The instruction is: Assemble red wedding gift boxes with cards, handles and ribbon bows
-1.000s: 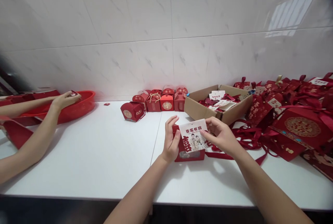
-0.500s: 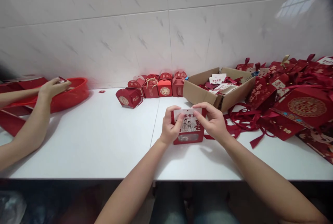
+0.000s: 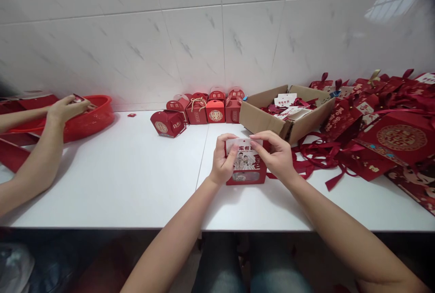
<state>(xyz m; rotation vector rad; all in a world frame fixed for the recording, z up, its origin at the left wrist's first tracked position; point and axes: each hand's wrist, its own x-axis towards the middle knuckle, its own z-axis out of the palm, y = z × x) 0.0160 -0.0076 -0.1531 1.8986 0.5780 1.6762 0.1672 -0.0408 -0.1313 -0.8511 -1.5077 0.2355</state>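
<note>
A red gift box (image 3: 246, 176) with a clear window low on its front stands upright on the white table, near the middle. Against its upper front lies a white card (image 3: 244, 159) printed with a couple and red characters. My left hand (image 3: 224, 159) grips the box's upper left, thumb on the card and fingers behind. At the upper right my right hand (image 3: 274, 153) pinches the top edge of card and box. Red ribbon (image 3: 312, 161) lies just right of the box, partly behind my right hand.
Several small red boxes (image 3: 215, 114) line the wall. A cardboard box (image 3: 263, 114) holds cards and ribbon. Red gift bags (image 3: 401, 139) pile up at the right. At left, another person's hand (image 3: 66, 109) works over a red plastic basin (image 3: 91, 125).
My right hand's thumb and fingers have shifted slightly along the top edge of the card. The view has tilted a little. The other person's hand has moved slightly at the basin.
</note>
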